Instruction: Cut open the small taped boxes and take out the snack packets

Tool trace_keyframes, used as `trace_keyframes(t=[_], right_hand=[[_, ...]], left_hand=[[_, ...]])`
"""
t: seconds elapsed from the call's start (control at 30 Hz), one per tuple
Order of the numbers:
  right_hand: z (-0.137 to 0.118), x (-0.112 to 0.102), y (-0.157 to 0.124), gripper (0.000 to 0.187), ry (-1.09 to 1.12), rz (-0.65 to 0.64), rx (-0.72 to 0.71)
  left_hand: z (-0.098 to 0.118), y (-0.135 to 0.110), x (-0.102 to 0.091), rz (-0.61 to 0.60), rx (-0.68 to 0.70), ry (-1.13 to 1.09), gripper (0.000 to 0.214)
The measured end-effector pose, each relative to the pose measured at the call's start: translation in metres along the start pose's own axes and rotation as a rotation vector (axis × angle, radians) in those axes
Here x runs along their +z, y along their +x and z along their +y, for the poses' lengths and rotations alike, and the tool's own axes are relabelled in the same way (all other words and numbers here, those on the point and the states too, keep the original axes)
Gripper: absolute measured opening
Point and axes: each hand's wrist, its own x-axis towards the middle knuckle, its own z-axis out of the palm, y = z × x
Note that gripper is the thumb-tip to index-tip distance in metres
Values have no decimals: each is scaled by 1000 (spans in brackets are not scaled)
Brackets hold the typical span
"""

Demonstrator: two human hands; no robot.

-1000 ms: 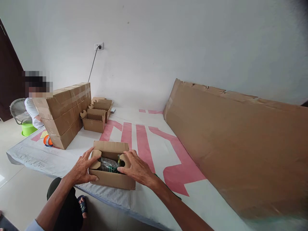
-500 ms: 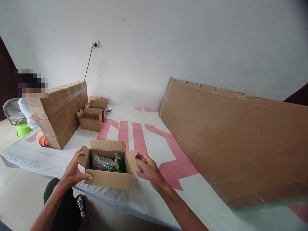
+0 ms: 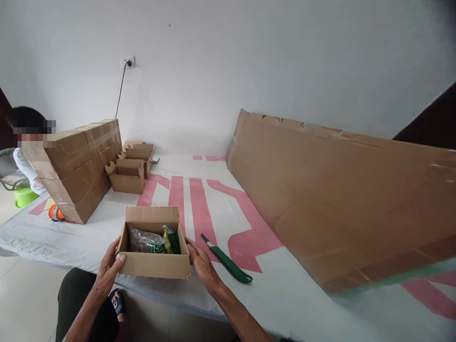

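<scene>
Grip: our left hand [image 3: 109, 268], half curled, has hold of the left end of a small open-topped brown cardboard box [image 3: 155, 266], thumb at its front; our right hand [image 3: 202, 266], loosely curled, holds the right end.
Box contents: a clear plastic bag of brown pieces [image 3: 142, 241], left of a glossy green-and-yellow packet [image 3: 172, 239].
Box step: we judge it to be steadying, near the surface's front edge, back flap upright.
Next move: calls, we think, for even pressure from both hands.
Surface: a white sheet with pink-red shapes [image 3: 302, 294] bears a stack of taped brown cartons [image 3: 76, 173], a row of open brown boxes [image 3: 126, 183], then a green-handled knife [image 3: 230, 266] beside our right hand.
Room: a bright green plastic tub [image 3: 24, 197], a white-sleeved person [image 3: 26, 166] behind the cartons, a pale wall [image 3: 249, 61], a large brown cardboard panel [image 3: 338, 199].
</scene>
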Motion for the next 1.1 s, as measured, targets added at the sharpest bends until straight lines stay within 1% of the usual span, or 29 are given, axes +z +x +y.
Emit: trace_keyframes(t=[0.03, 0.1, 0.17, 0.2, 0.23, 0.27, 0.3, 0.33, 0.4, 0.43, 0.5, 0.53, 0.6, 0.67, 0.7, 0.77, 0.83, 0.93, 1.03, 1.1], right_hand=[[-2, -4, 1, 79, -51, 20, -18], [-14, -14, 2, 67, -193, 109, -97], [-36, -23, 3, 50, -402, 206, -263], [-51, -26, 4, 43, -503, 214, -356], [-66, -28, 5, 38, -594, 182, -441], [-82, -27, 6, 35, -677, 113, -503], [-96, -25, 7, 32, -754, 25, -534], [-109, -22, 8, 29, -830, -69, -537], [-125, -12, 12, 20, -988, -223, -484], [-130, -7, 14, 16, -1059, -272, -449], [-131, 1, 18, 13, -1155, -322, -404], [-130, 5, 19, 14, -1180, -330, -398], [-126, 10, 19, 14, -1202, -341, -400], [-121, 12, 15, 15, -1204, -355, -396], [-119, 13, 12, 20, -1196, -362, -393], [-114, 13, 4, 32, -1152, -376, -406], [-108, 14, -4, 38, -1102, -381, -440], [-99, 15, -13, 37, -1078, -357, -472], [-92, 18, -16, 35, -1089, -311, -484], [-90, 19, -16, 32, -1103, -303, -483]], left_hand=[[0, 0, -3, -3, 22, 57, 85], [5, 5, -13, -15, 71, 208, 79], [18, 14, -26, 0, 167, 412, 65], [28, 19, -31, 18, 236, 528, 56], [40, 25, -34, 32, 313, 643, 46], [53, 31, -35, 28, 393, 749, 37], [67, 37, -32, 0, 466, 839, 28], [81, 42, -27, -61, 525, 907, 23], [104, 49, -8, -262, 592, 986, 24], [113, 53, 4, -381, 604, 1014, 26], [123, 60, 27, -584, 596, 1085, 25], [124, 65, 37, -657, 578, 1128, 24], [123, 75, 52, -750, 526, 1216, 24], [117, 85, 61, -795, 487, 1283, 25], [115, 89, 64, -808, 476, 1304, 24], [110, 94, 68, -824, 477, 1332, 22], [107, 96, 72, -835, 486, 1348, 21], [104, 96, 80, -839, 507, 1388, 30], [99, 95, 84, -791, 530, 1433, 41], [94, 95, 84, -762, 538, 1446, 42]])
